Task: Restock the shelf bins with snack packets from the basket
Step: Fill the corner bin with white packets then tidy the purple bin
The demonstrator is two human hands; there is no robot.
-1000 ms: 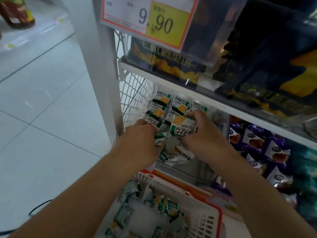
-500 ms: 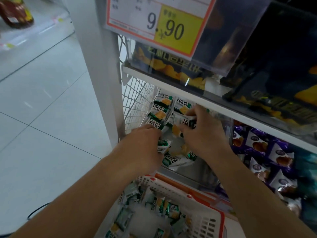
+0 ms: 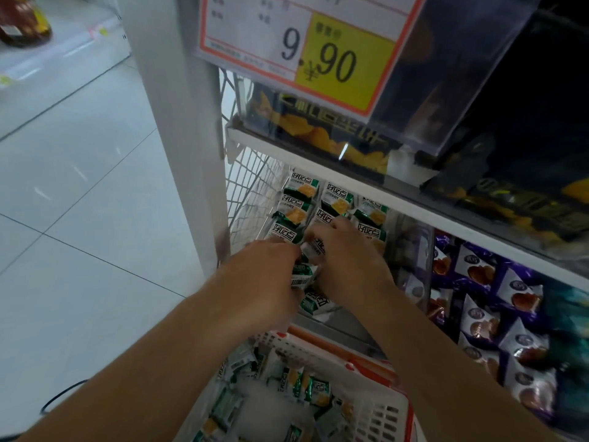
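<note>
Small green-and-white snack packets [image 3: 298,215] with a yellow cracker picture lie in overlapping rows in the clear shelf bin [image 3: 395,247] at the centre of the frame. Both hands reach into it. The left hand [image 3: 267,275] has its fingers curled round a few packets at the bin's front edge. The right hand [image 3: 347,260], just beside it, pinches one packet against the rows. More of the same packets lie loose in the white plastic basket with red trim [image 3: 376,397] at the lower centre. To the right sits a bin of purple packets [image 3: 484,301]. Above, a white and yellow price card [image 3: 302,43] reads 9.90, in front of dark packets [image 3: 334,141] on the upper shelf.
</note>
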